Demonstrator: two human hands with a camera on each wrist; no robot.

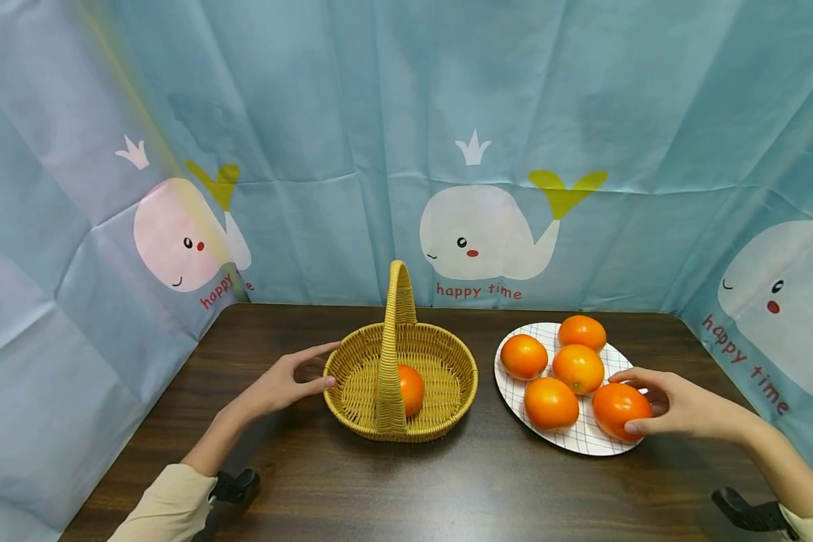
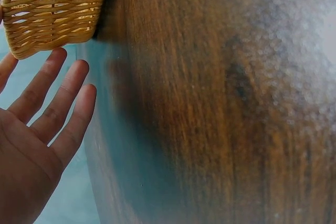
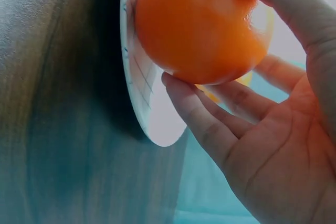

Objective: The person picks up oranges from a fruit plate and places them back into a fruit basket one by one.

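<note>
My left hand (image 1: 286, 384) is at the left side of a yellow woven basket (image 1: 452, 421). Its thumb and index finger reach the rim, and in the left wrist view the other fingers extend fairly straight beside the wicker wall (image 2: 55, 11). One orange (image 1: 412, 391) lies in the basket, partly behind the tall handle (image 1: 389, 361). At the right, my right hand (image 1: 677, 403) has thumb and fingers around a shiny orange (image 1: 619, 410) at the near right edge of a white plate (image 1: 592, 444). The right wrist view shows this orange (image 3: 197, 27) between thumb and fingertips.
Several other oranges share the plate, among them a central one (image 1: 578, 369) and a far one (image 1: 583, 333). Dark brown wooden table (image 1: 440, 497) lies beneath everything. A blue curtain (image 1: 325, 226) with printed whales stands around the back and sides.
</note>
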